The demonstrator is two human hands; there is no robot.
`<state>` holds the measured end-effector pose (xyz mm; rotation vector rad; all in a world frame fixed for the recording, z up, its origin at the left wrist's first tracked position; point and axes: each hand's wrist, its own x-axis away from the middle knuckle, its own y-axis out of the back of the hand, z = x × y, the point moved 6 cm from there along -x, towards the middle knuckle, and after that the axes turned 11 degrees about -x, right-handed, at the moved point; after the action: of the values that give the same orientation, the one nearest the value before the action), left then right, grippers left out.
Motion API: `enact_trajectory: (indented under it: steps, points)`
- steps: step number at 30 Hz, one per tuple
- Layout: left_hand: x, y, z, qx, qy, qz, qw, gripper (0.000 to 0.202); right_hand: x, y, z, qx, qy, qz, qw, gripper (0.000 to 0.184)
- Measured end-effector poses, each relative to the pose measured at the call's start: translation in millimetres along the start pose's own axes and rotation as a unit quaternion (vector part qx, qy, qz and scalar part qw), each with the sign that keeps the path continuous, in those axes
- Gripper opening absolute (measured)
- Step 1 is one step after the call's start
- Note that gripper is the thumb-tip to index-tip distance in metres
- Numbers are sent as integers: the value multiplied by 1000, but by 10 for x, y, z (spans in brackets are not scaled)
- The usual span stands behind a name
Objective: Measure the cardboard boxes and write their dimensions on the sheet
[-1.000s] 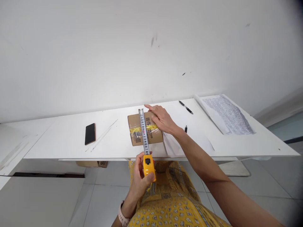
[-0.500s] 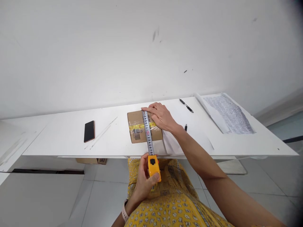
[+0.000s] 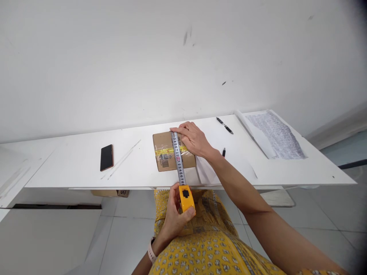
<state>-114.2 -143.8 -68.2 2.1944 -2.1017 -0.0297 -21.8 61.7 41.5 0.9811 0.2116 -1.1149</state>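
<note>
A small cardboard box (image 3: 164,152) with yellow and clear tape lies on the white table (image 3: 71,168) near its front edge. My left hand (image 3: 174,215) is closed round a yellow tape measure (image 3: 186,198) just off the table's edge. Its metal blade (image 3: 177,158) runs across the box top to the far edge. My right hand (image 3: 195,139) rests on the box's right side, and its fingertips pinch the blade's end at the far edge.
A black phone (image 3: 106,157) and a thin clear rod (image 3: 122,159) lie left of the box. Two pens (image 3: 225,125) (image 3: 223,152), loose white sheets (image 3: 229,168) and a printed paper (image 3: 275,135) lie to the right. Another cardboard box (image 3: 111,193) sits under the table.
The blade's end was free beside my flat right hand; now my fingertips hold it at the box's far edge. My left hand and the case moved slightly right.
</note>
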Motion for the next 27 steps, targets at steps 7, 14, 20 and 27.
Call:
enact_trajectory:
  steps: [7,14,20,27]
  points:
    - [58,57,-31,21,-16,-7,1000,77,8,5,-12,-10,4,-23,1000,50]
    - [271,656,-271,39,-114,-183,976,73,363,-42,242,-13,43,-106,993,33]
    - [287,736,-192,-2,-96,-215,972,78,817,-499,380,17,113,-83,990,26]
    - [316,319,101,-49,-25,-35,998,81,585,-443,107,-129,-13,-81,988,39]
